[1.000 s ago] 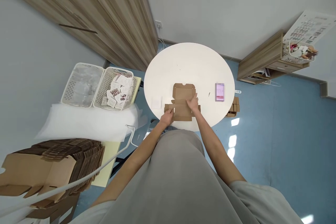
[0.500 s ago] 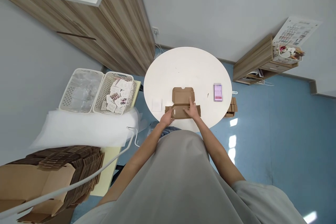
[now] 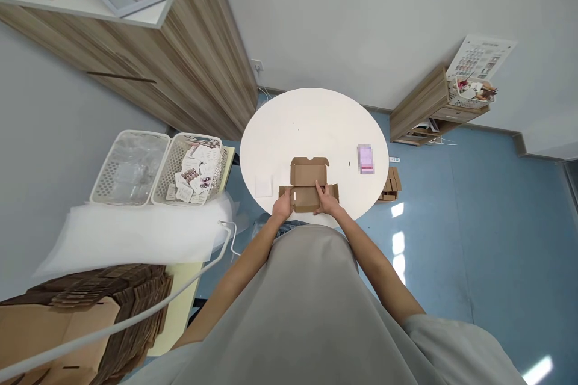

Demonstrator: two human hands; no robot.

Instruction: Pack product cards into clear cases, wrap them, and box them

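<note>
An unfolded brown cardboard box [image 3: 309,174] lies on the near part of the round white table [image 3: 316,114], its lid panel turned away from me and its side flaps out at both ends. My left hand [image 3: 283,206] grips the left end of its base, fingers closed around the edge. On the right end, my right hand [image 3: 327,201] holds the base and side flap, one digit reaching up near the fold. A thin whitish square [image 3: 264,186] lies left of the box. To the right is a pink-purple pack [image 3: 365,159], partly blurred.
Left of the table stand a white basket of printed cards [image 3: 194,174] and a basket of clear bags [image 3: 130,165]. White sheeting [image 3: 135,234] and stacked flat cardboard [image 3: 139,307] lie nearer. Small brown boxes [image 3: 391,185] sit beyond the table's right edge.
My right hand has drawn back toward me, from the fold to the lower right of the base. My left hand stays at the left end. The whole view has shifted slightly.
</note>
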